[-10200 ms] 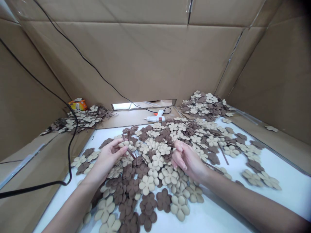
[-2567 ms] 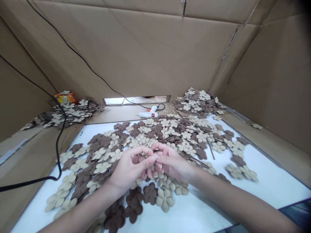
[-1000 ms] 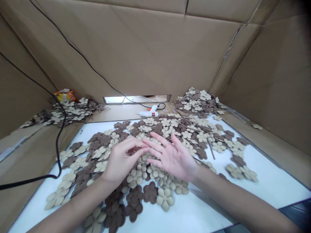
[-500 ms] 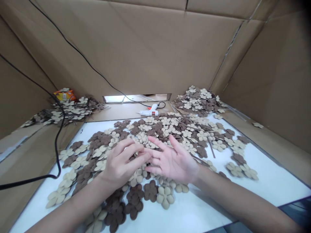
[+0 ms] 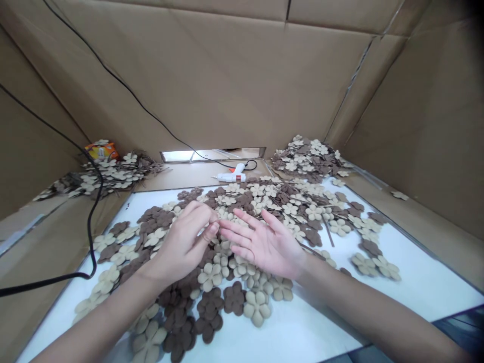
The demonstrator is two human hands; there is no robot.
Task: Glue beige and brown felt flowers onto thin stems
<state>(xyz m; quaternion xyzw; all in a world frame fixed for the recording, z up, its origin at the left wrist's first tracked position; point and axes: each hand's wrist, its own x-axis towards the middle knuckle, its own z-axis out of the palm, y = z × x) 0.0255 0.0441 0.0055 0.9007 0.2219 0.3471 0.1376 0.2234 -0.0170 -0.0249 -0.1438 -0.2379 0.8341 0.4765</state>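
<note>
My left hand (image 5: pixel 189 239) is closed, thumb and fingers pinched together beside the fingertips of the other hand; whatever it may hold is too small to make out. Palm up and fingers spread, my right hand (image 5: pixel 264 242) holds nothing. Both are above a wide spread of cream and brown flower shapes on a white board (image 5: pixel 313 327). A cream flower (image 5: pixel 257 306) and a dark brown flower (image 5: pixel 234 297) lie just below the hands.
A white glue gun (image 5: pixel 232 175) rests at the back, its black cable (image 5: pixel 151 113) running up left. Flower piles stand at the back right (image 5: pixel 308 156) and back left, where an orange packet (image 5: pixel 102 150) sits. Cardboard walls (image 5: pixel 227 75) enclose the board.
My left hand has drawn slightly left and up, its fingers folding into a tighter pinch. The right hand has shifted slightly left and up, still palm up.
</note>
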